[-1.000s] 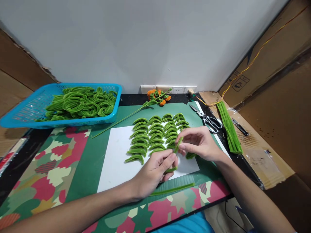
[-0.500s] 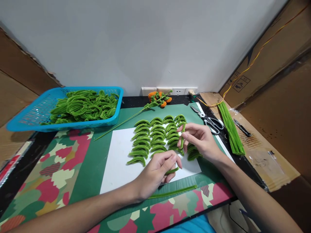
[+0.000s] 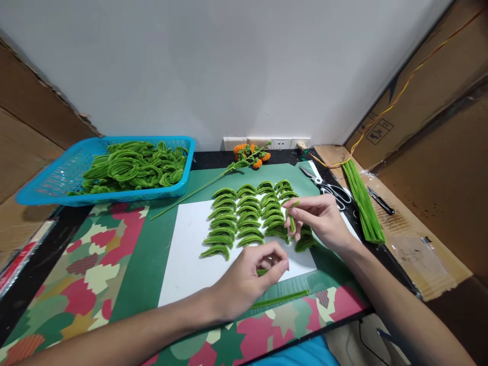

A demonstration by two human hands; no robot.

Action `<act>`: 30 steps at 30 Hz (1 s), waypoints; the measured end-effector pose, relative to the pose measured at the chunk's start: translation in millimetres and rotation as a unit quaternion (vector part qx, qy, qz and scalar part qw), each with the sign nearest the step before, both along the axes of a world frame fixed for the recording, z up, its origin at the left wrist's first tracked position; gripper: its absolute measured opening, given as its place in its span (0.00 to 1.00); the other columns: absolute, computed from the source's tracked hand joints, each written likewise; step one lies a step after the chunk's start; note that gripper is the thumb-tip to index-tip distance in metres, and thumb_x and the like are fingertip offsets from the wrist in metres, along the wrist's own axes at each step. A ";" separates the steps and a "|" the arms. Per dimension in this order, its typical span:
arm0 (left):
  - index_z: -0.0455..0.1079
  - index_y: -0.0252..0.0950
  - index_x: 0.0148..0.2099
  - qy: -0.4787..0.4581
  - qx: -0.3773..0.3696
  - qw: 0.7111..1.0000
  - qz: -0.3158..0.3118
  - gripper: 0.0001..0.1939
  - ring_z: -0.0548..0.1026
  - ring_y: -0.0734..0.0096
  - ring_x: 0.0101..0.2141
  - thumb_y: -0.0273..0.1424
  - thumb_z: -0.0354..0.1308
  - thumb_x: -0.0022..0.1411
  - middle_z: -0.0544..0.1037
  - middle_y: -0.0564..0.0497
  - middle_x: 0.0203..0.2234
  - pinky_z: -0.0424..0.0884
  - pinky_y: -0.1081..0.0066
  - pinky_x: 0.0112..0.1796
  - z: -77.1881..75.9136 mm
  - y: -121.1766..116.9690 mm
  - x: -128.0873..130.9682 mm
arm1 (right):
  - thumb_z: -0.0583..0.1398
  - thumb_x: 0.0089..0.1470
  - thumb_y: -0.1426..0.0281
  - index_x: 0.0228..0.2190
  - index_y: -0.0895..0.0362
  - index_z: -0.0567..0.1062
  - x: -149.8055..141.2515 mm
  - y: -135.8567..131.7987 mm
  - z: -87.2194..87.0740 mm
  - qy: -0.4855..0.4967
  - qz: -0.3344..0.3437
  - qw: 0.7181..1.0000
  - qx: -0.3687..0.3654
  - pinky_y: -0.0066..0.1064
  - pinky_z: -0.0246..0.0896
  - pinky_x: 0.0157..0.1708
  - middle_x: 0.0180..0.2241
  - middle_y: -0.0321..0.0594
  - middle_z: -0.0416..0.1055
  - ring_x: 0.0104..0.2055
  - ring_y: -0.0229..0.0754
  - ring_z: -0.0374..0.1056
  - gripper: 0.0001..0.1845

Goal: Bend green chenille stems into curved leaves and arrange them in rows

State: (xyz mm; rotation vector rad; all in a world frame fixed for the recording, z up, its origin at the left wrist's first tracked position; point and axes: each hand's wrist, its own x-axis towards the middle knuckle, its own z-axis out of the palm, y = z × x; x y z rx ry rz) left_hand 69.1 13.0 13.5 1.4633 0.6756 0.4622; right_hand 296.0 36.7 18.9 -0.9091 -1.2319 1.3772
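My right hand (image 3: 320, 218) pinches a short, bent green pipe cleaner (image 3: 292, 219) between thumb and fingers, above the right side of a white sheet (image 3: 186, 254). Lower and to the left, my left hand (image 3: 253, 274) is curled closed with thumb and forefinger together. A bit of another green pipe cleaner (image 3: 262, 272) shows inside its fingers; the rest is hidden. Beyond the hands, curved, folded green pipe cleaner pieces (image 3: 249, 218) lie in columns on the sheet. One straight green pipe cleaner (image 3: 282, 299) rests in front of my left hand, partly covered by it.
A blue basket (image 3: 186, 178) at the back left holds a heap of green pieces. An orange-flowered pipe cleaner stem (image 3: 206, 184) lies behind the sheet. At right are scissors (image 3: 328, 188), a bundle of green pipe cleaners (image 3: 362, 203) and a utility knife (image 3: 381, 201).
My left hand has turned, bringing its thumb and forefinger together to the right, and its green piece is now mostly hidden. My right hand has shifted slightly right and down, still pinching its piece.
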 end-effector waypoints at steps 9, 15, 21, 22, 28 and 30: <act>0.80 0.36 0.48 0.007 0.066 0.997 -0.027 0.16 0.79 0.63 0.43 0.41 0.55 0.77 0.84 0.47 0.42 0.70 0.67 0.47 2.0 0.8 -2.8 | 0.74 0.56 0.65 0.40 0.55 0.89 3.0 -0.1 1.0 -0.003 -0.011 1.000 0.011 0.32 0.76 0.20 0.26 0.40 0.83 0.22 0.41 0.76 0.10; 0.77 0.34 0.51 -0.089 -0.029 0.995 0.045 0.18 0.78 0.61 0.46 0.42 0.52 0.79 0.81 0.44 0.43 0.73 0.64 0.51 -4.8 1.6 -2.2 | 0.73 0.59 0.69 0.40 0.53 0.89 6.7 -1.8 0.8 -0.083 0.028 0.985 0.147 0.35 0.77 0.36 0.34 0.43 0.85 0.35 0.43 0.79 0.06; 0.71 0.37 0.58 -0.159 -0.117 0.977 0.080 0.17 0.77 0.64 0.46 0.43 0.58 0.77 0.78 0.46 0.46 0.74 0.62 0.51 -12.3 2.1 -0.2 | 0.73 0.59 0.68 0.42 0.52 0.88 2.1 -4.9 -5.7 -0.106 0.026 0.970 0.219 0.39 0.74 0.41 0.35 0.43 0.84 0.39 0.45 0.77 0.08; 0.70 0.38 0.59 -0.161 -0.118 0.977 0.074 0.18 0.76 0.63 0.47 0.44 0.59 0.76 0.78 0.47 0.47 0.74 0.62 0.52 -12.5 1.9 -0.6 | 0.73 0.59 0.68 0.41 0.52 0.88 0.4 -5.1 -5.3 -0.110 0.028 0.964 0.241 0.40 0.73 0.42 0.34 0.43 0.85 0.39 0.45 0.77 0.06; 0.72 0.38 0.61 -0.133 -0.032 0.989 0.057 0.22 0.73 0.61 0.51 0.46 0.62 0.74 0.77 0.47 0.49 0.69 0.64 0.55 -12.3 1.6 -2.4 | 0.70 0.63 0.71 0.39 0.53 0.87 -6.3 -5.6 2.0 -0.161 0.053 0.920 0.354 0.44 0.71 0.46 0.35 0.42 0.85 0.38 0.45 0.76 0.03; 0.73 0.38 0.62 -0.130 -0.002 0.989 0.065 0.22 0.73 0.59 0.53 0.46 0.62 0.74 0.76 0.46 0.52 0.68 0.63 0.56 -11.9 1.8 -2.2 | 0.69 0.64 0.69 0.39 0.53 0.87 -6.8 -6.3 3.4 -0.173 0.049 0.912 0.369 0.44 0.70 0.45 0.36 0.43 0.85 0.39 0.45 0.75 0.04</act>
